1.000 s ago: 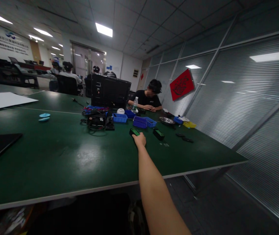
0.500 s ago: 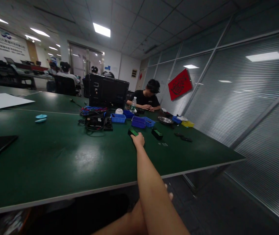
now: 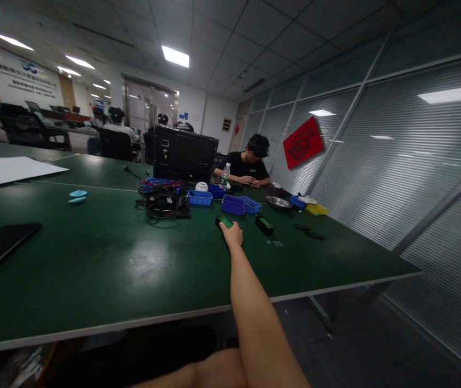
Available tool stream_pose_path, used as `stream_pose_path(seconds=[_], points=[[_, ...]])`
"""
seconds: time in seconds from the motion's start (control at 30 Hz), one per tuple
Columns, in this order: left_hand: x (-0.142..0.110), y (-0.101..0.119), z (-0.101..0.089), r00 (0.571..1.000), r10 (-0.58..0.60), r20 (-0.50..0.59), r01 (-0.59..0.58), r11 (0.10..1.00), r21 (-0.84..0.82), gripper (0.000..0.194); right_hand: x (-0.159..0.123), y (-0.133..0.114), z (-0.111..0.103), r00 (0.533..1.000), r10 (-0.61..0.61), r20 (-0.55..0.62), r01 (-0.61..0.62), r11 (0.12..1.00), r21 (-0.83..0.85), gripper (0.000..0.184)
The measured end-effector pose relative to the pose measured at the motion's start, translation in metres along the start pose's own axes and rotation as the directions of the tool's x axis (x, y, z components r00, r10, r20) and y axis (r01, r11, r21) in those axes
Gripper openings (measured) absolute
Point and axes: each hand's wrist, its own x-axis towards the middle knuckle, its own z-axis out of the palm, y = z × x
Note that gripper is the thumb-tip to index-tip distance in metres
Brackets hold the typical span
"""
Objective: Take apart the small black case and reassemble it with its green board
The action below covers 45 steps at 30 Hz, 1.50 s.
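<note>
My right hand [image 3: 232, 234] reaches across the green table and is closed around a small black case with a green circuit board in its top [image 3: 224, 221]. The thumb lies along the near left side of the case; the other fingers are partly hidden behind it. A second black case with a green board [image 3: 265, 225] sits just to the right, apart from my hand. Near that one lie a small clear ring [image 3: 268, 242] and a clear flat piece [image 3: 278, 244]. My left forearm passes low beneath the right arm, and its hand is out of sight.
Behind the case stand blue bins [image 3: 233, 205], a black power adapter with cables [image 3: 161, 205] and a monitor [image 3: 185, 154]. A metal bowl [image 3: 279, 202] and dark flat pieces [image 3: 314, 235] lie right. A co-worker [image 3: 250, 167] sits at the far end. A black tablet [image 3: 4, 245] lies left.
The view has shifted slightly, so everything sits a little further right and lower. My left fingers, seen below the table edge before, are now hidden. My right hand stays on the case.
</note>
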Motion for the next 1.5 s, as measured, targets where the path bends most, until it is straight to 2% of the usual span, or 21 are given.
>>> stream_pose_path(seconds=[0.07,0.17,0.23,0.33,0.4,0.47,0.53,0.6,0.63,0.7,0.87,1.07,1.17,1.27,1.37,1.5], points=[[-0.004,-0.012,-0.018,0.999,0.032,0.037,-0.034,0.997,0.068,0.018,0.000,-0.002,-0.001,1.000,0.018,-0.005,-0.018,1.000,0.010,0.067],[-0.009,-0.012,-0.056,0.979,0.126,0.158,-0.178,0.908,0.379,0.017,-0.001,-0.003,-0.002,0.998,0.064,-0.023,-0.063,0.997,0.038,0.063],[-0.009,-0.012,-0.089,0.984,0.082,0.159,-0.152,0.849,0.506,0.017,-0.002,-0.004,-0.002,0.996,0.083,-0.033,-0.081,0.995,0.055,0.058],[-0.011,-0.030,-0.141,0.998,-0.058,0.023,0.033,0.809,0.586,0.027,-0.003,-0.003,-0.002,0.998,0.052,-0.038,-0.050,0.998,0.040,0.049],[-0.018,-0.054,-0.171,0.973,-0.173,-0.150,0.228,0.782,0.581,0.034,-0.002,-0.002,-0.002,0.999,0.023,-0.038,-0.022,1.000,0.018,0.046],[-0.032,-0.082,-0.193,0.896,-0.286,-0.339,0.432,0.736,0.521,0.037,-0.002,-0.002,-0.002,0.999,0.011,-0.036,-0.011,1.000,0.002,0.046],[-0.049,-0.108,-0.206,0.792,-0.345,-0.504,0.578,0.688,0.439,0.039,-0.001,-0.003,-0.002,0.999,0.006,-0.034,-0.007,1.000,-0.013,0.046],[-0.065,-0.126,-0.211,0.679,-0.404,-0.613,0.686,0.646,0.334,0.041,-0.002,-0.004,-0.002,0.999,-0.010,-0.042,0.009,1.000,-0.028,0.044],[-0.071,-0.132,-0.211,0.639,-0.434,-0.635,0.721,0.627,0.296,0.042,-0.003,-0.006,-0.002,0.999,-0.019,-0.050,0.017,0.999,-0.034,0.043],[-0.079,-0.138,-0.209,0.601,-0.473,-0.644,0.752,0.609,0.254,0.042,-0.006,-0.008,-0.001,0.997,-0.035,-0.062,0.032,0.998,-0.045,0.041],[-0.078,-0.137,-0.205,0.580,-0.520,-0.627,0.767,0.607,0.207,0.044,-0.017,-0.017,-0.001,0.995,-0.095,-0.042,0.093,0.994,-0.054,0.044],[-0.081,-0.142,-0.202,0.546,-0.545,-0.636,0.780,0.608,0.149,0.045,-0.024,-0.026,-0.006,0.992,-0.099,0.079,0.106,0.990,-0.092,0.067],[-0.085,-0.147,-0.201,0.507,-0.560,-0.655,0.793,0.601,0.100,0.046,-0.025,-0.027,-0.007,0.985,-0.116,0.124,0.130,0.985,-0.112,0.052],[-0.087,-0.150,-0.200,0.484,-0.580,-0.656,0.801,0.594,0.065,0.046,-0.028,-0.029,-0.006,0.986,-0.116,0.118,0.130,0.985,-0.116,0.038],[-0.087,-0.153,-0.200,0.467,-0.595,-0.654,0.809,0.586,0.045,0.046,-0.031,-0.032,-0.003,0.988,-0.142,0.065,0.149,0.980,-0.134,0.039],[-0.086,-0.153,-0.200,0.440,-0.608,-0.661,0.818,0.574,0.016,0.046,-0.039,-0.037,0.001,0.968,-0.251,-0.002,0.244,0.944,-0.221,0.037]])
